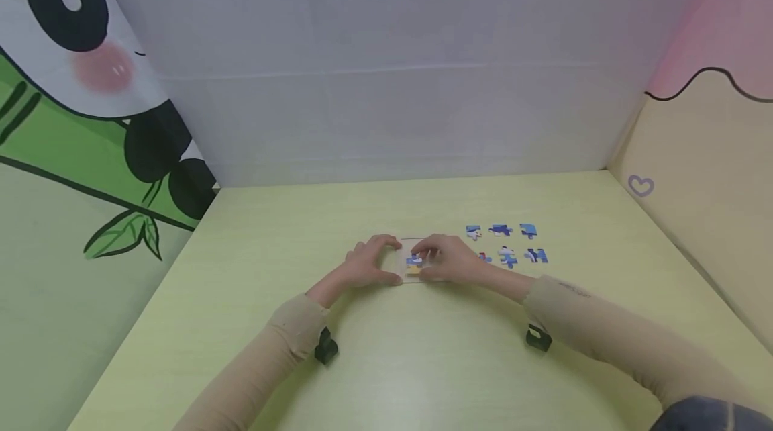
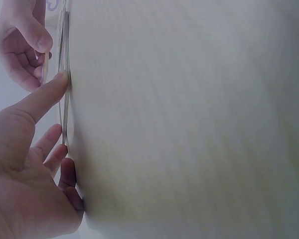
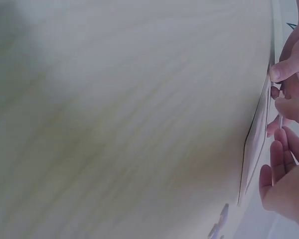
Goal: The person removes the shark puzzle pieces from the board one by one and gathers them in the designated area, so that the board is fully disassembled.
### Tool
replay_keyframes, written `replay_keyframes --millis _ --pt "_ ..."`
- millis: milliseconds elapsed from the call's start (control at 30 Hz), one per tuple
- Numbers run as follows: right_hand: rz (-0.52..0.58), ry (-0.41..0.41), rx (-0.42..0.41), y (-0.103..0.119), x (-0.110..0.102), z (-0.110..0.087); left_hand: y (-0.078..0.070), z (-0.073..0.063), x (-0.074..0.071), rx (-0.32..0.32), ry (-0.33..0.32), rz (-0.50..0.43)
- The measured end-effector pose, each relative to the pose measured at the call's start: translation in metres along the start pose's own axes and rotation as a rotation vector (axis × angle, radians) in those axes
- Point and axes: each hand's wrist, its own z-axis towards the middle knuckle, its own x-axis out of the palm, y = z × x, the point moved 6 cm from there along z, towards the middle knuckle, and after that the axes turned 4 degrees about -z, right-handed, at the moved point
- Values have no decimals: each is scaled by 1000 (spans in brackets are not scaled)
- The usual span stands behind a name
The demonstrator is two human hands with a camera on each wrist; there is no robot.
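A thin, flat puzzle board lies on the table between both hands. My left hand grips its left end, thumb on the near edge and fingers at the far edge. Over the board, my right hand pinches a blue and yellow jigsaw piece between thumb and fingers. In the left wrist view this jigsaw piece stands tilted just above the board. The right wrist view shows the board edge-on below the right hand, whose fingers partly hide the piece.
Several loose jigsaw pieces, among them a blue one and a blue and white one, lie in two rows right of the board. One piece is partly covered by the right hand. A white wall stands behind the table.
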Motion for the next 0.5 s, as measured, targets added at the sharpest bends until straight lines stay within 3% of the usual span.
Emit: replay_keyframes --millis 300,500 --pt "-48 -42 -34 -7 -12 -27 1 3 1 6 -8 16" --pt "-144 -50 -64 -18 -19 -50 -1 2 1 4 -5 15"
